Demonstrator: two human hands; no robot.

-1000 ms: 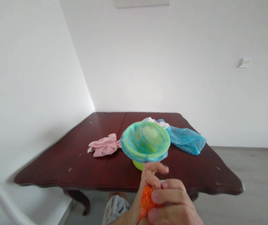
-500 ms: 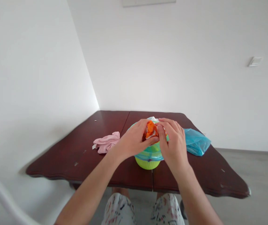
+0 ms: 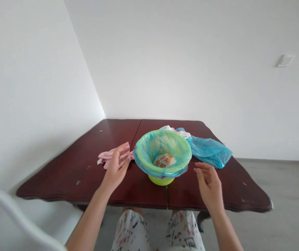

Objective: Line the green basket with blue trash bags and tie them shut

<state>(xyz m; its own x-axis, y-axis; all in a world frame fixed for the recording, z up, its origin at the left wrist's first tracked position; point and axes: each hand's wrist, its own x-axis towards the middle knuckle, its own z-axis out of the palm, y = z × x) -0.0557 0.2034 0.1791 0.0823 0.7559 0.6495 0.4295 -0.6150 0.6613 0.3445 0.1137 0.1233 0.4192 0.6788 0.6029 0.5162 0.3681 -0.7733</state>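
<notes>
A green mesh wastebasket (image 3: 162, 180) stands upright near the middle of the table. Lining it is a thin blue plastic bag (image 3: 149, 148), its edge folded out over the rim. A crumpled white and orange wrapper (image 3: 165, 160) lies inside. To the basket's left, my left hand (image 3: 117, 165) is held open with nothing in it, in front of a folded pink cloth (image 3: 105, 156) that it partly hides. My right hand (image 3: 210, 184) is on the other side, open and holding nothing, its fingers loosely bent. Neither hand touches the basket.
The dark wooden table (image 3: 68, 167) has a seam running through it. Behind and right of the basket lie a blue plastic bag (image 3: 213, 151) and some crumpled white plastic (image 3: 168, 128). White walls stand behind and left; a white curved bar (image 3: 16, 216) is at lower left.
Both hands have let go of the crumpled orange wrapper, which is now in the basket. The left hand has moved left and the right hand right, away from the rim.
</notes>
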